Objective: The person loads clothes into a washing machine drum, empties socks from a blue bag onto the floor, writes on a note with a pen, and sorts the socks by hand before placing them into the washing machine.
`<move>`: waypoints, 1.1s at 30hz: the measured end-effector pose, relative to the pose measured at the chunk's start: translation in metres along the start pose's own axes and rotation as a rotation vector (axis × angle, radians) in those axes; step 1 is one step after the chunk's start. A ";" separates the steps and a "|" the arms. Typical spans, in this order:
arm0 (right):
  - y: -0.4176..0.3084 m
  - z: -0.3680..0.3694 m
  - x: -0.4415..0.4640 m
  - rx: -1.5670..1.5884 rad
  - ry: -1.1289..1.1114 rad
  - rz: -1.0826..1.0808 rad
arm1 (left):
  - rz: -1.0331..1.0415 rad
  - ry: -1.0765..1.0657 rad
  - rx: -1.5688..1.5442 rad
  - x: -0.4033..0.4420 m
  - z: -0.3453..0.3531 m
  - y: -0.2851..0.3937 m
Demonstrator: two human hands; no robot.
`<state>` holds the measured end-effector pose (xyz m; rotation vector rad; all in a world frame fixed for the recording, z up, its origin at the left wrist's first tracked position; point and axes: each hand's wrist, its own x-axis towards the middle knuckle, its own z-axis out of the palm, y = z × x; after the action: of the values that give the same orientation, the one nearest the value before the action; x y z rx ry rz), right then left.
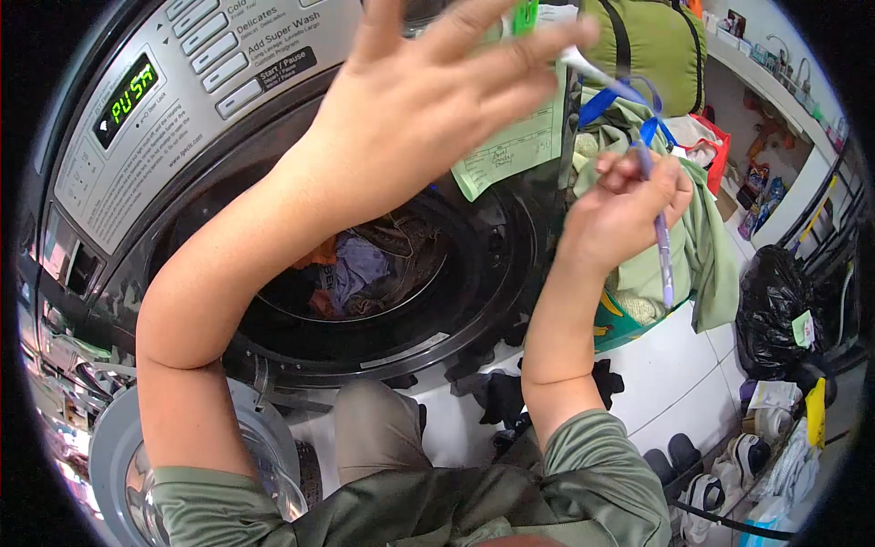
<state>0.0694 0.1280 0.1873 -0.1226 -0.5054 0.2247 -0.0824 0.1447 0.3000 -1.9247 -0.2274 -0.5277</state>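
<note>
My right hand is closed around a purple pen, whose lower end points down past the palm. A blue ribbon loops just above that hand. My left hand is raised in front of the washing machine's panel, fingers stretched apart and blurred by motion. Near its fingertips is a blurred white and blue strip; whether they touch cannot be told. Behind this hand, a pale green paper form with handwriting hangs on the machine, below a bright green clip.
The dark front-loading washing machine has its round door swung wide; clothes lie inside. Right of it are green cloth, a green bag and a black plastic bag. Shoes stand at lower right.
</note>
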 end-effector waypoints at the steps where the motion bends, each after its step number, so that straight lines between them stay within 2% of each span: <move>1: -0.001 -0.008 0.006 0.028 0.040 0.036 | 0.137 0.128 0.024 -0.002 0.002 -0.002; 2: -0.002 -0.013 0.012 0.055 0.080 0.072 | 0.268 0.262 0.064 -0.005 0.005 -0.004; 3: -0.003 -0.014 0.015 0.030 0.155 0.052 | 0.209 0.013 -0.097 -0.008 -0.009 0.001; 5: -0.004 -0.012 0.016 0.008 0.150 0.007 | 0.049 -0.324 0.067 -0.008 -0.030 0.027; 7: -0.003 -0.008 0.011 -0.016 0.147 -0.036 | 0.044 -0.329 0.109 -0.011 -0.034 0.028; 10: 0.006 0.004 -0.008 -0.118 -0.225 -0.207 | 0.033 -0.350 0.179 -0.015 -0.038 0.030; 11: 0.008 0.004 -0.011 -0.088 -0.328 -0.161 | 0.029 -0.364 0.209 -0.016 -0.039 0.031; 14: 0.020 0.016 -0.012 -0.035 -0.416 -0.206 | 0.031 -0.374 0.225 -0.015 -0.048 0.031; 17: 0.025 0.034 -0.006 0.027 -0.408 -0.182 | 0.032 -0.377 0.225 -0.016 -0.049 0.031; 21: 0.039 0.040 -0.001 -0.005 -0.281 -0.124 | 0.030 -0.374 0.216 -0.016 -0.048 0.032; 24: 0.043 0.043 -0.004 -0.037 -0.246 -0.199 | 0.035 -0.376 0.219 -0.018 -0.049 0.033; 26: 0.041 0.045 -0.002 -0.389 -0.348 -0.466 | 0.033 -0.376 0.220 -0.018 -0.049 0.033; 27: 0.040 0.046 -0.003 -0.363 -0.311 -0.410 | 0.032 -0.375 0.215 -0.019 -0.049 0.033; 32: 0.041 0.046 -0.002 -0.382 -0.255 -0.443 | 0.020 -0.370 0.206 -0.017 -0.046 0.034; 33: 0.042 0.045 -0.002 -0.341 -0.246 -0.394 | 0.020 -0.371 0.205 -0.018 -0.046 0.035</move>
<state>0.0381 0.1706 0.2179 -0.3260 -0.7980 -0.2372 -0.0961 0.0905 0.2780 -1.8091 -0.4811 -0.1232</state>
